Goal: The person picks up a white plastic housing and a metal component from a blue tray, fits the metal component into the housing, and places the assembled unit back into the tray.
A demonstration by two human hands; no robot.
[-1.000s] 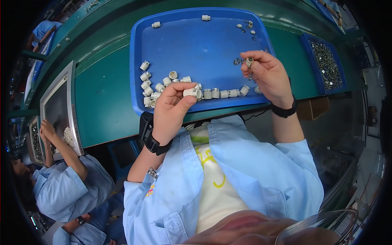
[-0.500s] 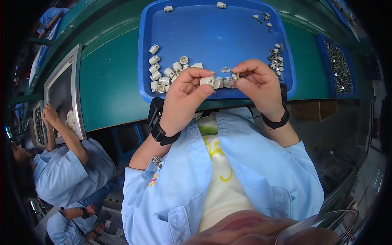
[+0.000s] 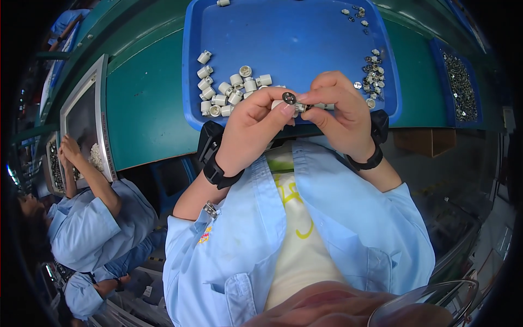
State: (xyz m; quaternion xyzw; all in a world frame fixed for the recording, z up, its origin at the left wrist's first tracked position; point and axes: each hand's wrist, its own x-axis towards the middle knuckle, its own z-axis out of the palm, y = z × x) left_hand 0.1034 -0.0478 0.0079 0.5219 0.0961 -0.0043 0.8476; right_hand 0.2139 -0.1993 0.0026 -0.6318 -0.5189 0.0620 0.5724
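Both my hands are together over the near edge of a blue tray [image 3: 294,41]. My left hand [image 3: 253,122] is closed on a white cylindrical socket [image 3: 277,104], mostly covered by its fingers. A dark round metal disc [image 3: 289,98] shows at the left fingertips, between the hands. My right hand [image 3: 343,111] is pinched beside the socket's right end, around a small piece with pale and dark parts that the fingers largely hide. To the left, several white sockets [image 3: 219,100] lie in the tray. Small white-and-metal pieces [image 3: 375,76] are heaped along its right side.
A blue bin [image 3: 460,87] full of small metal parts stands right of the tray on the green bench [image 3: 144,103]. Below it is a brown box [image 3: 425,143]. At the left, a co-worker's hands [image 3: 71,151] are over a grey-framed tray [image 3: 103,103].
My right hand has moved left and met my left hand at the socket. The dark disc now shows between them. The tray appears slightly higher in view.
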